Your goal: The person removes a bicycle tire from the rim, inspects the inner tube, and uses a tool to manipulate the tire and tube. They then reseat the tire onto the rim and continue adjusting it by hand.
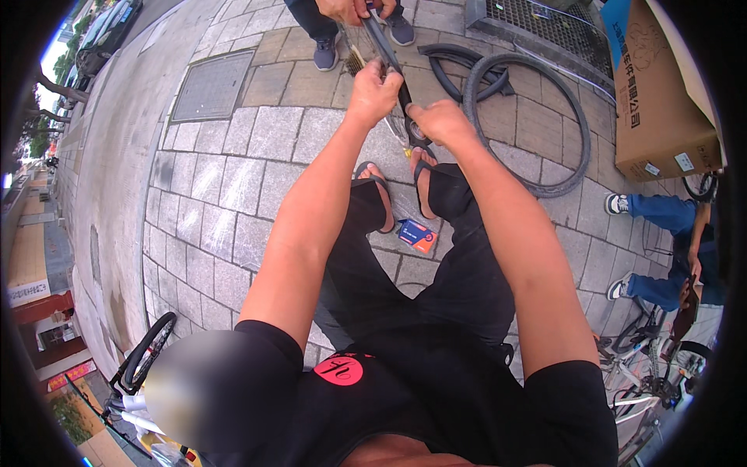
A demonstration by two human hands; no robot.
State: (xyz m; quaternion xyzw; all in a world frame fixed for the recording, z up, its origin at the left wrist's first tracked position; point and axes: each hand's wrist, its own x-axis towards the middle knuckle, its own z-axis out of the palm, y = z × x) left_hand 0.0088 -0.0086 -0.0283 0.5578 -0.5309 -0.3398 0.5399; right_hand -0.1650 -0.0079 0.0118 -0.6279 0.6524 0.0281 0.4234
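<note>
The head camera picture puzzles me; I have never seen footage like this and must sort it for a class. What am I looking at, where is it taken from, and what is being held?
The picture comes from a wide fisheye camera worn on a person's head, looking down, so straight lines bend near the rim. There is no machine: the two bare forearms rising from the lower edge belong to the wearer. The left hand and right hand both grip a dark wheel rim with thin spokes; another person's hand holds its far end. Below are the wearer's sandalled feet on a paved sidewalk. On the paving lie a black tyre and a small blue and orange box. A cardboard box stands to the right, with bicycles at the lower edges.
</note>
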